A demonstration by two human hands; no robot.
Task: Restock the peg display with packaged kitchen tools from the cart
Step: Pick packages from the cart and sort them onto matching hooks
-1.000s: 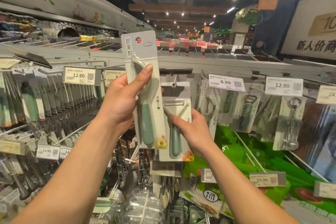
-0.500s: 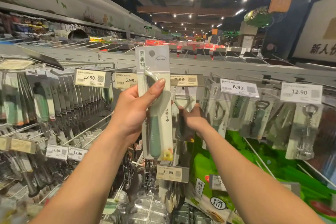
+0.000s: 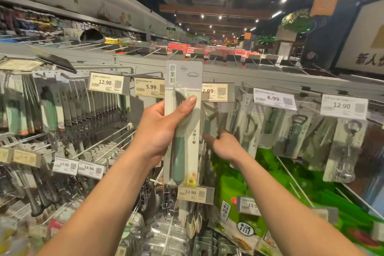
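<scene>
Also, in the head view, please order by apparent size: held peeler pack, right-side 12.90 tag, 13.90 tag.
1. The peeler pack, largest, but nearest the camera.
2. The right-side 12.90 tag.
3. The 13.90 tag, slightly smaller.

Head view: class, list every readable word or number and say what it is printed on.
"厨美利", "KITCHEN": peeler package in the left hand.
"12.90": left price tag and far-right price tag.
"5.99": second tag.
"7.99": third tag, partly hidden.
"6.99": fourth tag.
"14.90": two lower tags.
"13.90": bottom tag.
"新人": wall sign, cut off.
Small print: unreadable.
</scene>
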